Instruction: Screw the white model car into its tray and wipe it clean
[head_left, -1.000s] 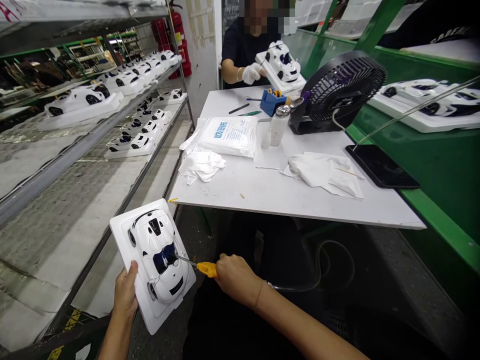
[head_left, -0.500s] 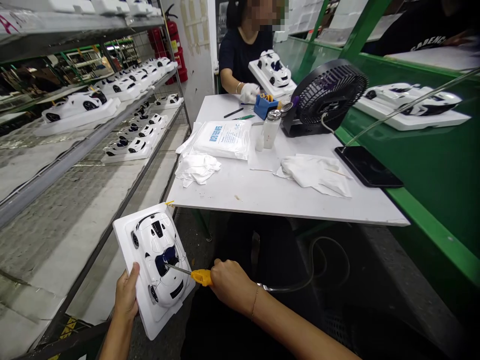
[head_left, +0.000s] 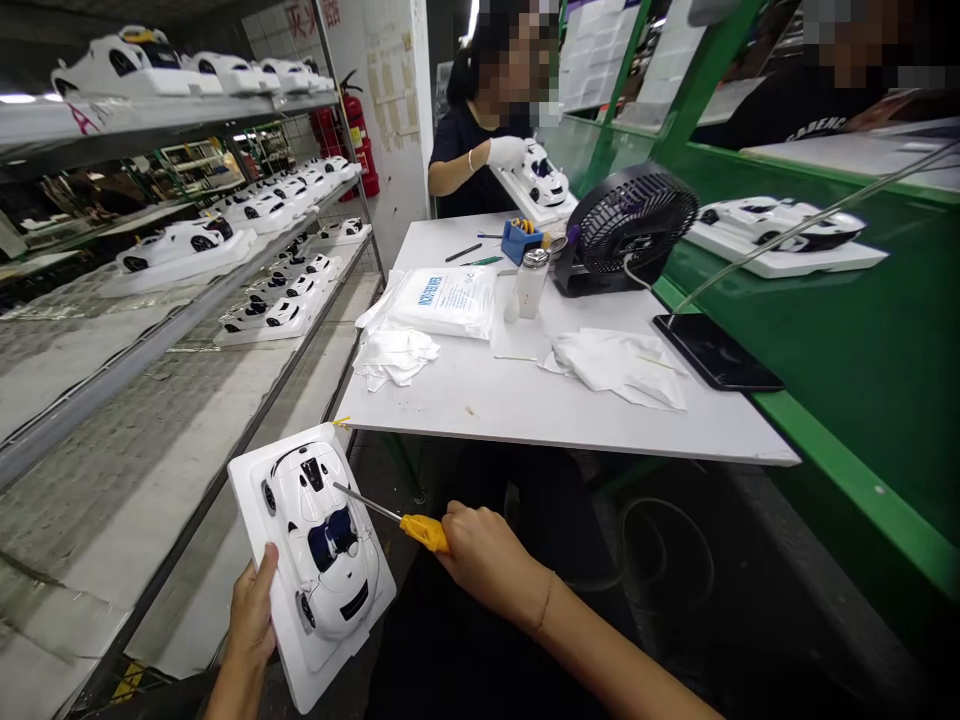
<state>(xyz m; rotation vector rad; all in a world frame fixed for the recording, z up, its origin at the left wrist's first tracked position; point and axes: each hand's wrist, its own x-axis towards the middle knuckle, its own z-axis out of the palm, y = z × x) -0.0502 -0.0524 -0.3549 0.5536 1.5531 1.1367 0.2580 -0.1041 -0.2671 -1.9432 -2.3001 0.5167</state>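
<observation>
My left hand (head_left: 253, 607) grips the left edge of a white foam tray (head_left: 251, 490), thumb on top. The tray is tilted, and a white model car (head_left: 341, 590) with black wheels and a dark blue open cockpit lies on it. My right hand (head_left: 487, 550) is closed round a yellow air blow gun (head_left: 425, 531). Its thin metal nozzle points at the car's body, just above the cockpit on the side by the black vent. Whether the nozzle tip touches the car I cannot tell. A clear hose trails behind my right wrist.
Ahead stands a white table (head_left: 420, 415) with a wipes pack (head_left: 442, 300), crumpled cloths (head_left: 619, 365), a glass bottle (head_left: 532, 285) and a black fan (head_left: 630, 225). A metal rack (head_left: 172, 330) with model cars runs along the left. Across the table a gloved co-worker (head_left: 472, 150) handles another car.
The nozzle has moved from inside the cockpit to the body farther up the car. My right hand has shifted slightly right. The co-worker's gloved hand has risen from the table to the car.
</observation>
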